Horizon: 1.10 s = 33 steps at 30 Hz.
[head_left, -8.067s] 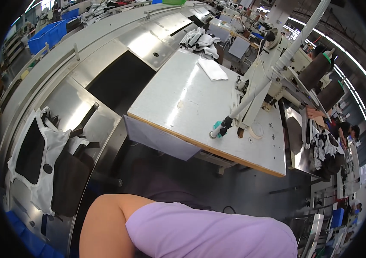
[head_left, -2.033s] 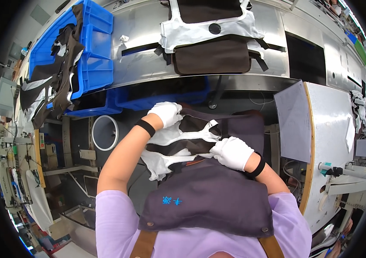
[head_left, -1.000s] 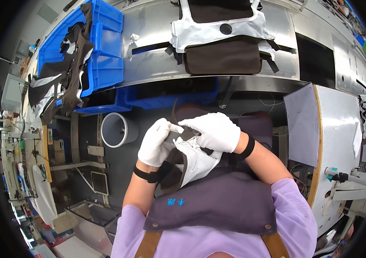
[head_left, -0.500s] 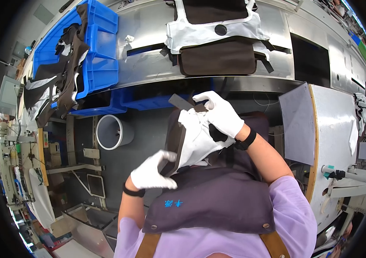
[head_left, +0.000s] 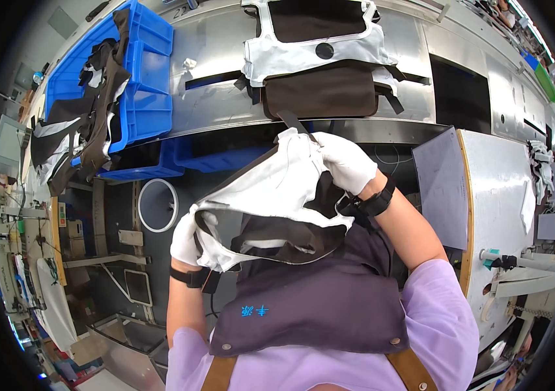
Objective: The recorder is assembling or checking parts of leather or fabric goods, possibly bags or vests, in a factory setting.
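Both my hands wear white gloves and black wristbands. My right hand [head_left: 348, 163] grips the upper end of a white and dark brown fabric piece [head_left: 271, 199], raised near the edge of the metal work surface [head_left: 219, 104]. My left hand [head_left: 185, 238] holds the lower left end of the same piece, down by my dark apron [head_left: 316, 306]. The fabric hangs stretched between the two hands, its white lining facing up and a dark strap sticking out at the top.
A stack of similar white and brown pieces [head_left: 320, 65] lies on the metal surface ahead. A blue bin [head_left: 137, 85] with dark fabric stands to the left, and a white ring-shaped bucket [head_left: 157, 205] sits below it. A grey table [head_left: 505, 215] is at right.
Earlier both hands were close together on the fabric in front of me. My left hand dropped low and now grips the fabric's lower end, while my right hand has lifted the upper end, spreading the piece.
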Each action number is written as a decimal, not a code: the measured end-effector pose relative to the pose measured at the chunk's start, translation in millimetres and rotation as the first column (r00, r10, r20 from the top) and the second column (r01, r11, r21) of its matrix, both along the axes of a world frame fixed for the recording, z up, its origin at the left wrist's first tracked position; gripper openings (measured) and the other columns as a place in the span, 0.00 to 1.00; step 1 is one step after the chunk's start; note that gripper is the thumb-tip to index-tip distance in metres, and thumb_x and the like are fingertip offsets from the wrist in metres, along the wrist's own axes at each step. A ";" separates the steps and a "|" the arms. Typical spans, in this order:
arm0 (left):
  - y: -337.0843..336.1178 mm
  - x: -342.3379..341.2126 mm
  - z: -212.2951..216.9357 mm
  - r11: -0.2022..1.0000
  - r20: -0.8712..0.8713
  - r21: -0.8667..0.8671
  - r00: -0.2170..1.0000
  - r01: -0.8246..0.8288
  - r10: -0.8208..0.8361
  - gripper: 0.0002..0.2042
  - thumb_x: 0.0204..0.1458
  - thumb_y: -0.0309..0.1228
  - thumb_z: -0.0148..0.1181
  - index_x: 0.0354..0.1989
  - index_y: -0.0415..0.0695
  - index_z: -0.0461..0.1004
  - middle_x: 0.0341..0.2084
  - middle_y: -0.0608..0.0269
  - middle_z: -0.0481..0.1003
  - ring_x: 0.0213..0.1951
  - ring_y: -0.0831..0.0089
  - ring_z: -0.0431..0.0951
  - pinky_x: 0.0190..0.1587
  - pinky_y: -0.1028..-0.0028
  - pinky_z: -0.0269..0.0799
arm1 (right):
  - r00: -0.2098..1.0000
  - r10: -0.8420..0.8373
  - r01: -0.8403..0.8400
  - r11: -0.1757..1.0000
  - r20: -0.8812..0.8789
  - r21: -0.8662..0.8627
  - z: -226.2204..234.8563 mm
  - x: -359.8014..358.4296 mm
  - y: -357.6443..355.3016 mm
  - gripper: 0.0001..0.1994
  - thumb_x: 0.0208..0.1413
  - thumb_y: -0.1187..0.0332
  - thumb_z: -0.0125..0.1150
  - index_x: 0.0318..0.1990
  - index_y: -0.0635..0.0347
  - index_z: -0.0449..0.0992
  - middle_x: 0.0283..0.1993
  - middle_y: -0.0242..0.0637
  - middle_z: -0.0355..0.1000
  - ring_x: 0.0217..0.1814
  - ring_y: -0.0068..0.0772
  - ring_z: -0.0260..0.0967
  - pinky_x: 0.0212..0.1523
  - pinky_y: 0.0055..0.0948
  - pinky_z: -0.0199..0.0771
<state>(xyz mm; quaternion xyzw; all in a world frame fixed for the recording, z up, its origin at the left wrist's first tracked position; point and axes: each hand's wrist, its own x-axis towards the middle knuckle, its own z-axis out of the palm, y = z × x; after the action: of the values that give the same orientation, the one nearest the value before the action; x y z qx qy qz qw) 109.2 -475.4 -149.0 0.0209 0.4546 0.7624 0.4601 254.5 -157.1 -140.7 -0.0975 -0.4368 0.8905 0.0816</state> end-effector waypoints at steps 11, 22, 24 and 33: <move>55.6 6.8 22.5 0.708 0.252 0.683 0.968 -0.177 -0.002 0.29 0.64 0.61 0.36 0.46 0.50 0.75 0.14 0.73 0.67 0.15 0.77 0.66 0.18 0.77 0.60 | 0.957 0.241 -0.174 0.923 0.164 -0.343 -96.4 8.6 5.0 0.11 0.63 0.66 0.51 0.45 0.63 0.76 0.39 0.32 0.77 0.36 0.22 0.76 0.34 0.22 0.78; 55.8 9.0 0.8 0.885 -0.148 0.458 0.974 -0.084 0.169 0.26 0.65 0.53 0.38 0.60 0.46 0.65 0.44 0.58 0.71 0.45 0.66 0.71 0.49 0.66 0.65 | 0.949 0.242 -0.230 0.970 0.204 -0.080 -85.1 35.1 -32.4 0.16 0.54 0.73 0.57 0.51 0.66 0.74 0.47 0.37 0.75 0.46 0.28 0.74 0.46 0.26 0.75; 60.9 13.9 -1.9 0.886 -0.140 0.455 0.976 -0.086 0.167 0.26 0.65 0.51 0.38 0.62 0.45 0.64 0.48 0.56 0.70 0.50 0.64 0.70 0.53 0.65 0.64 | 0.975 0.223 -0.215 0.948 0.008 -0.235 -84.5 35.5 -41.1 0.17 0.54 0.73 0.57 0.52 0.67 0.73 0.49 0.38 0.74 0.48 0.28 0.73 0.47 0.26 0.75; 27.3 15.6 -69.9 0.945 -0.751 -0.218 0.660 -0.245 -0.002 0.22 0.67 0.42 0.39 0.62 0.40 0.64 0.58 0.52 0.69 0.59 0.60 0.69 0.62 0.63 0.63 | 0.952 0.033 0.157 0.798 0.303 -0.582 -52.1 21.2 -46.7 0.11 0.62 0.60 0.53 0.45 0.55 0.73 0.37 0.30 0.74 0.30 0.24 0.72 0.27 0.24 0.70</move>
<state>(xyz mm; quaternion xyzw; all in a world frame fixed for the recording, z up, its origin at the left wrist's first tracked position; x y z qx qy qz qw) 124.9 -448.1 -219.0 0.2281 0.7126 0.6386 0.1799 275.6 -203.8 -192.8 -0.2657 -0.1362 0.9543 0.0092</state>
